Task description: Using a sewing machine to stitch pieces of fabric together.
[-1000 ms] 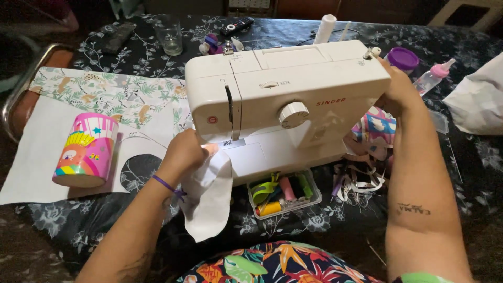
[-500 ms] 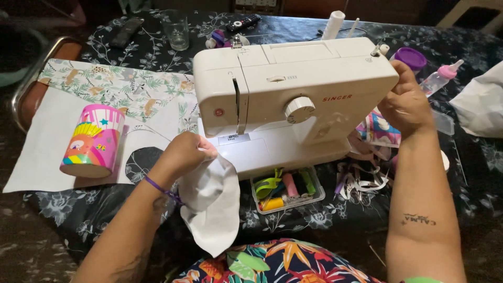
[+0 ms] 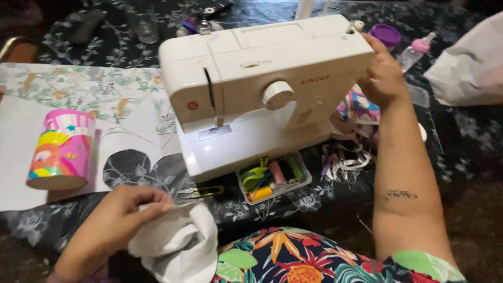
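Cloth (image 3: 181, 243) now off the machine (image 3: 262, 89), pulled to near edge of worktop (image 3: 461, 157) w/ left hand (image 3: 123, 212) pinching it. Right hand (image 3: 385, 76) has stayed at machine's right end, fingers curled on the wheel side. Needle area empty.

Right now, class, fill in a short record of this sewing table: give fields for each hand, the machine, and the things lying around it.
Left hand: pinches a piece of white cloth near the table's front edge
Right hand: rests on the right end of the machine
Machine: white sewing machine, upright on a dark floral tablecloth
In front of machine: clear box of thread spools; small snips
Left of machine: pink patterned cylinder on white paper
Behind right: purple-lidded jar
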